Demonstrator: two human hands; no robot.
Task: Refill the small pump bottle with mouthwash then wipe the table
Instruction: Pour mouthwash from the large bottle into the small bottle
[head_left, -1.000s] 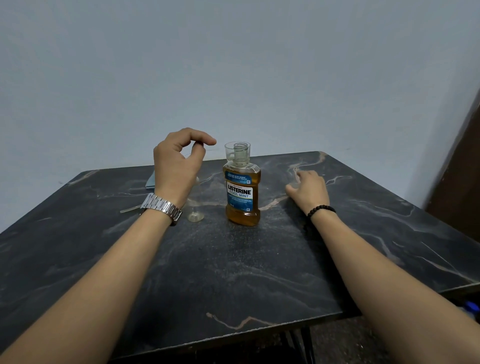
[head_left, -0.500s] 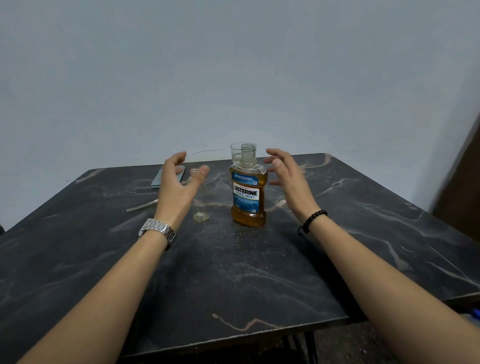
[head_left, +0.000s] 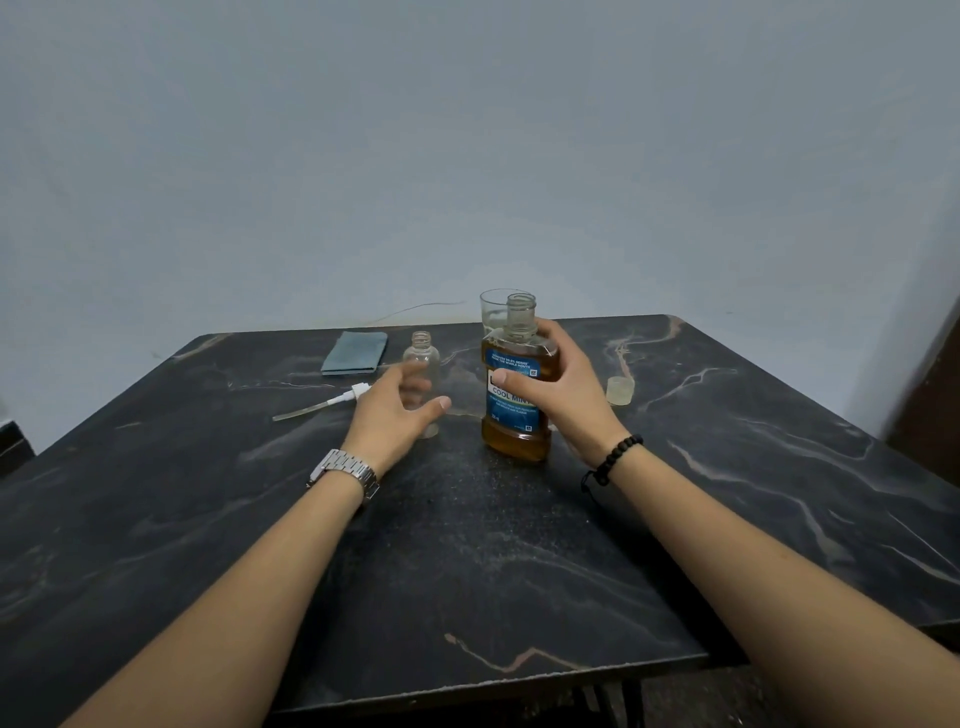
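1. I see a dark, marble-veined counter (head_left: 467, 545) set against a plain pale grey-blue wall (head_left: 467, 130); I place everything relative to the mouthwash bottle (head_left: 517, 395).
2. Far left of it, toward the back edge, lies a folded grey-blue cloth (head_left: 355, 353).
3. Nearer me than the cloth, still left of the mouthwash bottle, the white pump head (head_left: 332, 401) lies flat with its dip tube pointing left.
4. My left hand (head_left: 392, 415), a metal watch (head_left: 345, 474) on its wrist, is open with fingers loosely curved in front of the small pump bottle (head_left: 421, 358); I cannot tell whether it touches it.
5. That small clear bottle stands upright and uncapped just left of the mouthwash bottle.
6. The mouthwash bottle stands upright on the counter, cap off, amber liquid inside.
7. A clear glass (head_left: 496, 312) stands right behind it.
8. My right hand (head_left: 566, 395), a black bead bracelet (head_left: 613, 460) at the wrist, wraps its body from the right, thumb across the label.
9. Right of it, the cap (head_left: 620, 391) sits on the counter.
10. At far right, a dark brown panel (head_left: 930, 395) borders the wall.
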